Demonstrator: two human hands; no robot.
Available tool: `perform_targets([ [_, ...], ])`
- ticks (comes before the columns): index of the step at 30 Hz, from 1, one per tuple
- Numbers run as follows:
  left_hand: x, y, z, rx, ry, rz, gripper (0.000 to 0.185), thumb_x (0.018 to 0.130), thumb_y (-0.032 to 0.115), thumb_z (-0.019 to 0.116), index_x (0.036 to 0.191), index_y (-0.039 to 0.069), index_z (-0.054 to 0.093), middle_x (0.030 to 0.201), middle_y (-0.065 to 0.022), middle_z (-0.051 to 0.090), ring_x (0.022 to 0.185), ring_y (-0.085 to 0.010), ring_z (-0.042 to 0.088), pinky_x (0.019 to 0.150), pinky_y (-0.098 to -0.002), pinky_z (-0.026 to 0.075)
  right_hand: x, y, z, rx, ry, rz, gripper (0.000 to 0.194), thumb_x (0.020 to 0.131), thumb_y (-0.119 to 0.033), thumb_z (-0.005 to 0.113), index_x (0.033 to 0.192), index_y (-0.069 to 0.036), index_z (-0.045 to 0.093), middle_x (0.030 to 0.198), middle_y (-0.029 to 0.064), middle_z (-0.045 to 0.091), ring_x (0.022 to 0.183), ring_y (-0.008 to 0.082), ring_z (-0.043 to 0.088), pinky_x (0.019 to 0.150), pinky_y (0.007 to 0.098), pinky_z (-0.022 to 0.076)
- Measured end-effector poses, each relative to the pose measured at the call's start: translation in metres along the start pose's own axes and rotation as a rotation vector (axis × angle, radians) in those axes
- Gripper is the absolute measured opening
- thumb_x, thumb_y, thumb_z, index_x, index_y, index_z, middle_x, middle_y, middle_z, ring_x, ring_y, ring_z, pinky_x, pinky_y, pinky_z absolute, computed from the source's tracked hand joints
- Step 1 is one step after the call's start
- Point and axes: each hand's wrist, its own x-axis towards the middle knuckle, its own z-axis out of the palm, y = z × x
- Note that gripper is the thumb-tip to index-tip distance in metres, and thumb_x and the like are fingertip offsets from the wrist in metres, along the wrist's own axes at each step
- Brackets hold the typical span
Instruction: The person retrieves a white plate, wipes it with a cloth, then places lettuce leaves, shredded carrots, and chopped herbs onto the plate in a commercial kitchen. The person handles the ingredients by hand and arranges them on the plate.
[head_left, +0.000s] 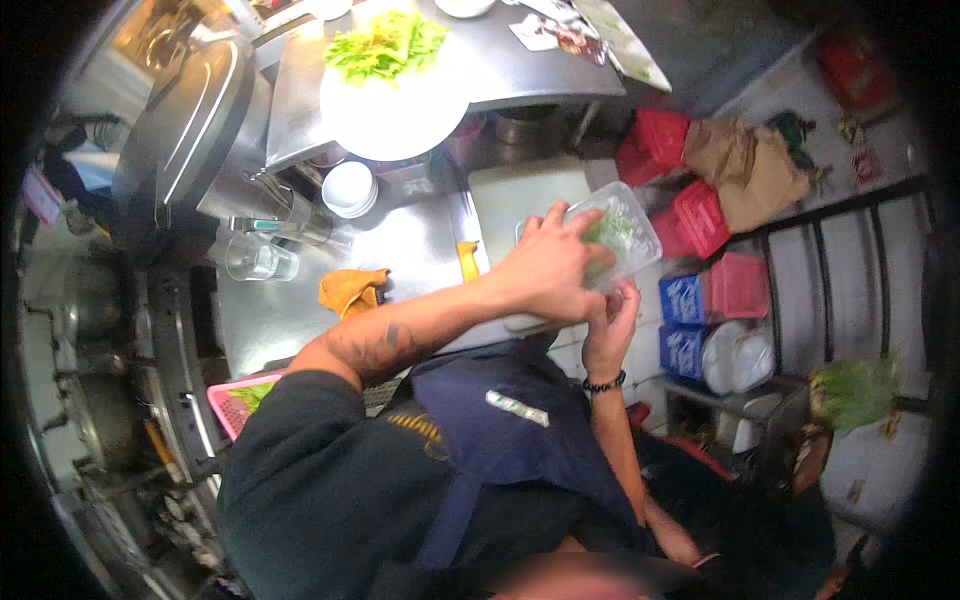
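My left hand (551, 262) reaches across over a clear plastic container (637, 217) that has chopped green herbs (619, 223) inside. Its fingers are spread over the herbs; whether they pinch any is hidden. At the container's near edge, my right hand (611, 319), with a dark beaded bracelet at the wrist, grips the rim from below. Under the container lies a white cutting board (529, 187). Along the board's left side is a yellow-handled tool (469, 262), seemingly a knife. An ochre cloth (349, 292) lies crumpled on the steel counter (412, 202).
Beyond, a white plate (394, 124) of lettuce (386, 45) overhangs the shelf edge. White bowls (350, 189), a metal pitcher (307, 221) and a drinking glass (262, 259) stand leftward. Red bins (697, 217) and a paper bag (742, 165) are at right. Another person's forearm (671, 532) shows behind.
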Motion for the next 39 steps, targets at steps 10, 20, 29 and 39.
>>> perform_targets([
  [10,-0.063,-0.015,-0.017,0.125,0.395,-0.225,0.017,0.086,0.023,0.066,0.092,0.008,0.072,0.098,-0.0111,0.069,0.080,-0.0321,0.067,0.070,-0.0422,0.055,0.087,-0.070,0.049,-0.495,-0.290,-0.257,0.042,0.077,-0.001,0.055,0.119,0.001,0.058,0.112,0.0153,0.062,0.064,0.0177,0.060,0.063,0.0326,0.0508],
  [20,-0.053,-0.002,-0.026,0.387,0.874,-0.168,0.020,0.088,0.019,0.068,0.078,0.007,0.056,0.072,-0.0112,0.053,0.060,-0.0299,0.060,0.055,-0.0375,0.051,0.127,-0.053,0.078,-0.312,-0.592,-0.334,0.042,0.075,-0.003,0.054,0.115,0.004,0.062,0.112,0.0245,0.064,0.105,0.0391,0.063,0.094,0.0418,0.0500],
  [29,-0.126,0.019,-0.007,0.550,0.814,-0.350,0.021,0.074,0.008,0.079,0.094,0.007,0.070,0.078,-0.0078,0.060,0.067,-0.0250,0.059,0.061,-0.0373,0.047,0.186,-0.007,0.072,-0.338,-0.423,-0.261,0.046,0.079,-0.009,0.058,0.123,0.003,0.059,0.114,0.0252,0.063,0.100,0.0383,0.063,0.090,0.0418,0.0508],
  [39,-0.188,-0.086,0.130,0.322,0.409,-0.803,0.035,0.079,0.017,0.072,0.112,0.007,0.070,0.122,-0.0145,0.060,0.115,-0.0341,0.053,0.101,-0.0447,0.043,0.201,0.013,0.080,-0.703,-0.843,-0.233,0.025,0.089,-0.023,0.061,0.106,-0.007,0.071,0.090,0.0233,0.070,0.087,0.0419,0.067,0.080,0.0512,0.0531],
])
